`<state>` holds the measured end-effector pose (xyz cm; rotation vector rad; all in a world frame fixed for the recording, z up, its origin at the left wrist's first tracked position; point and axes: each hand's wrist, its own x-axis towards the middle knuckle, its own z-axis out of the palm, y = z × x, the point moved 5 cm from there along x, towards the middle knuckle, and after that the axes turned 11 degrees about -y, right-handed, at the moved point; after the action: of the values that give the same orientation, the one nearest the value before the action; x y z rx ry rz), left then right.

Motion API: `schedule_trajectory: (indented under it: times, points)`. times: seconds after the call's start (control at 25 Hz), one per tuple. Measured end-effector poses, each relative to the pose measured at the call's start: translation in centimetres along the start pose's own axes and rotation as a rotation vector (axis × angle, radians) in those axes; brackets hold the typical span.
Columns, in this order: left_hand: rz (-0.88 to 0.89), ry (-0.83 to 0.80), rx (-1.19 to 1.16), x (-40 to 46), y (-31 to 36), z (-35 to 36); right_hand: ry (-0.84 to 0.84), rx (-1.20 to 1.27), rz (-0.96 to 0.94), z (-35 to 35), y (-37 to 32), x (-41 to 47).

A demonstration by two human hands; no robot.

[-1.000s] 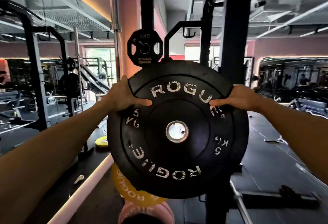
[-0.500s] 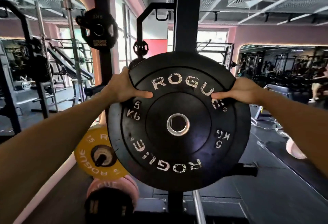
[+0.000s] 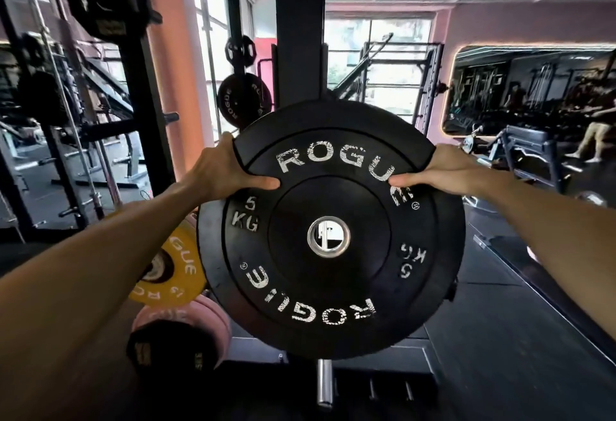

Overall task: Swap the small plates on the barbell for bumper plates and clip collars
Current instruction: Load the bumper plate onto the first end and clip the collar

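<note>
Both hands grip one black bumper plate [image 3: 333,230] by its upper rim. It is held up in the air in front of the person, face on to the camera. The left hand [image 3: 224,170] wraps the upper left edge with its thumb laid across the face, pointing inward. The right hand [image 3: 443,170] mirrors it on the upper right edge, thumb tip resting by the last letters of the brand name. The fingers of both go behind the rim, out of sight.

Neither hand is nearer to the steel-ringed centre hole [image 3: 328,236]; it sits below and midway between them. The plate's axis runs straight away from the viewer. Judging from the task, the coming move depends on lining that hole up with a barbell sleeve. No barbell sleeve can be picked out for certain here. A black rack upright [image 3: 300,37] stands directly behind the plate.

White, worn lettering on the plate reads "ROGUE" along the top and again, upside down, along the bottom. "5 KG" is printed at left and again, inverted, at right. To the lower left a yellow plate [image 3: 173,274] on storage shows part of "ROGUE". A pink plate [image 3: 186,317] sits below it, and a black "ROGUE" plate [image 3: 245,99] hangs further back.
</note>
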<state>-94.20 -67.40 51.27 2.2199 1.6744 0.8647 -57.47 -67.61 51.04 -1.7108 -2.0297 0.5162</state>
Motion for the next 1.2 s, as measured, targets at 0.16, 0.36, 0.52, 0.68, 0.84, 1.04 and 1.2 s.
schedule_trajectory:
  times: [0.16, 0.36, 0.52, 0.68, 0.84, 1.04, 1.2]
  points:
    - [-0.018, -0.045, 0.020, -2.8, -3.2, 7.4, -0.033, -0.020, 0.023, 7.2, 5.8, -0.9]
    - [-0.002, -0.094, 0.048, -6.9, -8.1, 18.6, -0.091, -0.035, 0.103, 17.4, 14.2, -2.1]
    - [-0.019, -0.123, 0.031, -9.0, -13.6, 27.9, -0.116, -0.025, 0.143, 25.9, 20.9, -2.7]
    - [-0.030, -0.100, 0.021, -10.7, -18.6, 35.0, -0.116, -0.030, 0.155, 32.5, 25.8, -2.9]
    - [0.040, -0.089, 0.064, -12.4, -21.6, 40.9, -0.119, -0.050, 0.123, 38.8, 30.6, -2.6]
    - [-0.012, -0.062, 0.118, -12.4, -25.8, 44.7, -0.102, -0.007, 0.031, 43.0, 32.9, -1.6]
    - [0.007, -0.051, 0.112, -12.7, -27.4, 45.5, -0.093, 0.018, -0.009, 45.3, 33.1, -0.3]
